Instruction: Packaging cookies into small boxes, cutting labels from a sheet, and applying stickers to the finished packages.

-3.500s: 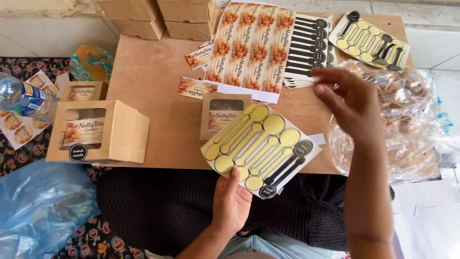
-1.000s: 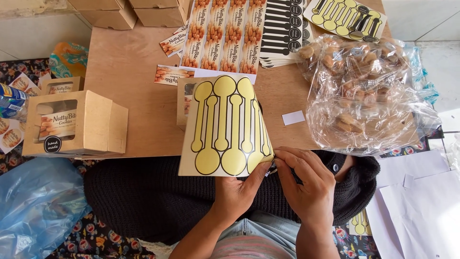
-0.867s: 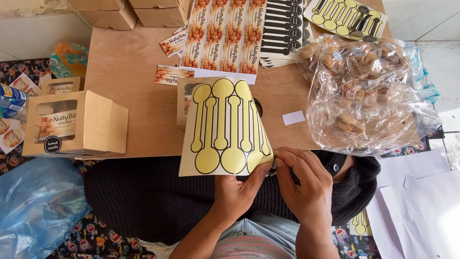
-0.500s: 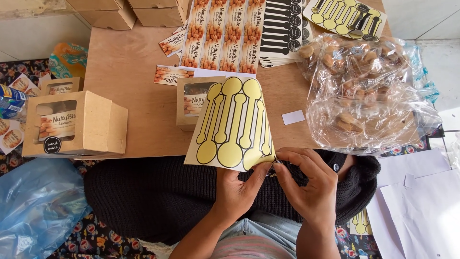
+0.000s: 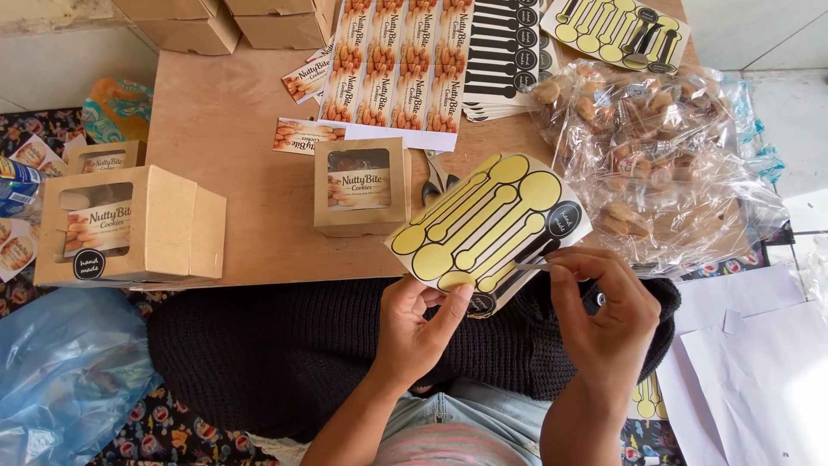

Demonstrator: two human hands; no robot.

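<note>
In the head view, the left hand [image 5: 420,321] grips the lower edge of a yellow sticker sheet [image 5: 487,224], thumb on its face and fingers closed behind it, holding it tilted just above the lap and over the near edge of the wooden table [image 5: 233,129]. The right hand [image 5: 604,315] is pinched shut at thumb and forefinger on the end of one long black seal sticker [image 5: 530,259] at the sheet's right side; that strip looks partly lifted, so the peeling seems begun but not finished. Most of the sheet's spoon-shaped outlines show bare yellow backing, which suggests that many seals are already used and few remain. Just beyond the left hand stands a small kraft box [image 5: 360,185] with a window and a printed label, with no black seal visible across it. Well to the left of both hands a larger kraft box [image 5: 129,226] carries a round black sticker. Beyond the right hand lies a heap of clear cookie bags [image 5: 660,147], and farther off more label sheets [image 5: 397,65] wait unused.
</note>
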